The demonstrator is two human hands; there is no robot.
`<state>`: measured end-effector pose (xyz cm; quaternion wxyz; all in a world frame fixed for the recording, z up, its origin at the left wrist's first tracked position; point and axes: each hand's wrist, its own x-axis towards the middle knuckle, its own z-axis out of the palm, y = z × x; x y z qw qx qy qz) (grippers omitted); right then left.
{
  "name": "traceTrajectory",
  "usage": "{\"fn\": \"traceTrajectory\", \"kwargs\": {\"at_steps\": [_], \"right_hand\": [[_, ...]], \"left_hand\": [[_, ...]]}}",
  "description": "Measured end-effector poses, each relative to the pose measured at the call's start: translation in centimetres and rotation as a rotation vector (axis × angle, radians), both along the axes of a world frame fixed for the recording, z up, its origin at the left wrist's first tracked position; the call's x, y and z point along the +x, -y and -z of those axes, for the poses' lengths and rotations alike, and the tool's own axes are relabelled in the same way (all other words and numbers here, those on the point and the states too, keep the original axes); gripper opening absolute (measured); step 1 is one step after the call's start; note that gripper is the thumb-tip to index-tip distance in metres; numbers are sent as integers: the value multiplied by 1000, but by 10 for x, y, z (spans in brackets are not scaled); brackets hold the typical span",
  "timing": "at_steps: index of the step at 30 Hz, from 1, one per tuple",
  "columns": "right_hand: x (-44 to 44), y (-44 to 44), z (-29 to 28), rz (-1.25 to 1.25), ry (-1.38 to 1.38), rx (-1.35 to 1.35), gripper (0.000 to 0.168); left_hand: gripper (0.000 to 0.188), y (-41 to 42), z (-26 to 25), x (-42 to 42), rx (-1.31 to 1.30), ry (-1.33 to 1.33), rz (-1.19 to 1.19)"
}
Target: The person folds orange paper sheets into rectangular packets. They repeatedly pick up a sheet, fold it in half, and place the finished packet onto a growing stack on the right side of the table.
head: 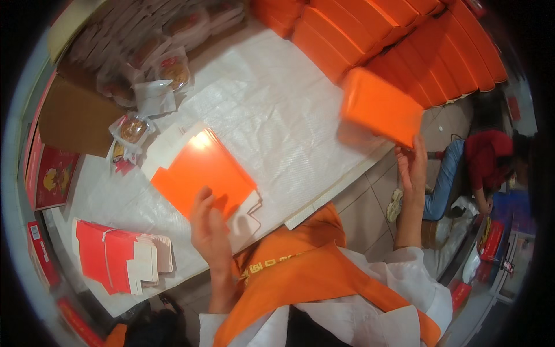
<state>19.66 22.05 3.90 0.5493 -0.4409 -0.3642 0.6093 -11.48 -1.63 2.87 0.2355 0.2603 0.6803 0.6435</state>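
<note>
My right hand (411, 167) holds a folded orange cardboard box (381, 108) by its near lower corner, at the right side of the table and just in front of the stacked orange boxes (338, 39). The held box is slightly blurred. My left hand (208, 230) is at the near edge of a stack of flat orange and white box blanks (204, 173). Its fingers are apart over the blanks, and nothing shows in its grasp; whether a fingertip touches the top blank I cannot tell.
White woven sheeting (277, 99) covers the table. A tied bundle of red box blanks (106, 256) lies near left. Wrapped round pastries (133, 129) sit beside a brown cardboard flap (78, 115). A person in a red top (488, 152) crouches on the tiled floor at right.
</note>
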Motion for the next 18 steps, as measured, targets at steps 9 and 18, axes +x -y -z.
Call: {"fn": "traceTrajectory", "kwargs": {"at_steps": [9, 18], "right_hand": [[-25, 15, 52, 180, 307, -29, 32], [-216, 123, 53, -956, 920, 1190, 57]], "left_hand": [[34, 32, 37, -30, -258, -334, -259], [63, 25, 66, -45, -456, -398, -295]]}}
